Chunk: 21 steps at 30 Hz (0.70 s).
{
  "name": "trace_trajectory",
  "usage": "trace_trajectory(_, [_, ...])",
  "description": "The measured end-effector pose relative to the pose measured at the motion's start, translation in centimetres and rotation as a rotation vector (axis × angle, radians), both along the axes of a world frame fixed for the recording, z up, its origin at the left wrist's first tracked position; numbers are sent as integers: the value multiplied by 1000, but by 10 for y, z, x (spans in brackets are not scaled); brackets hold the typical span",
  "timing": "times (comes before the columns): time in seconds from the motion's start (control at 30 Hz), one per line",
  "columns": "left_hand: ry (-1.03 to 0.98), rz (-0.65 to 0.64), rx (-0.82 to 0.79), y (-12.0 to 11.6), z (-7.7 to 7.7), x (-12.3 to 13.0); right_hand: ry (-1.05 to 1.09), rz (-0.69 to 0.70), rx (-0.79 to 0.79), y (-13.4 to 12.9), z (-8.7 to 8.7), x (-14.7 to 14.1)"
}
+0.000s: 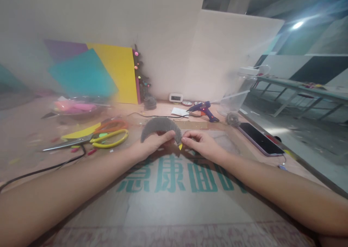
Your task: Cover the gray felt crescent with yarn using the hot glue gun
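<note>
My left hand (156,142) is closed around a grey, fuzzy-looking crescent (159,124), its thumb lying along the inner curve. The crescent arches upward, with its right tip pointing down toward my other hand. At that tip sits a small pointed yellow piece (180,146). My right hand (202,142) pinches with thumb and forefinger right beside it, touching the yellow piece. Whether the piece is fixed to the crescent I cannot tell. Both hands are above a sheet printed with green characters (171,174).
Left lie scissors (108,138), a black cable (51,166) and a clear container (78,105) of pink pieces. Coloured sheets (114,69) lean at the back. Behind my hands are a glue gun (205,111) and a small clock (176,97). A phone (259,139) lies right, near the table edge.
</note>
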<state>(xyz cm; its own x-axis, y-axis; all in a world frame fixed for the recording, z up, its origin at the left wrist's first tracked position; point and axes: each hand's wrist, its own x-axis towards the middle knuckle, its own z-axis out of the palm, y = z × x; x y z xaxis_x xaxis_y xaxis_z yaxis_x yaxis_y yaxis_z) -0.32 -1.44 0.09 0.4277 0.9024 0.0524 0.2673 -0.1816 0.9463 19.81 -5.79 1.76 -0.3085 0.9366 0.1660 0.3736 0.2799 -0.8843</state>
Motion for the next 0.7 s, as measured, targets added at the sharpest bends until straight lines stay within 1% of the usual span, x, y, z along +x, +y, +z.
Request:
trace_trajectory(0.07, [-88,-26,-33,0,2,1,13,3,12,1,-1,0])
trace_trajectory(0.13, [-123,-51,-60,0,2,1,20,-3,11,2,-2,1])
trace_trajectory(0.2, [-121,-60,-49,1,0,2,19,-9,7,2,-3,1])
trace_trajectory(0.33, [-93,-53,29,7,-11,4,-3,2,28,-1,-2,0])
trace_trajectory(0.43, [-48,-31,-14,9,-14,4,-28,8,31,-3,1,-2])
trace_trajectory(0.5, [-25,-20,-52,6,-10,3,-39,9,37,-4,2,-2])
trace_trajectory(0.57, [-7,-13,-84,1,-2,2,-40,9,44,-3,1,-1])
trace_trajectory(0.7, [27,63,-131,-10,16,1,7,-46,20,3,-4,2])
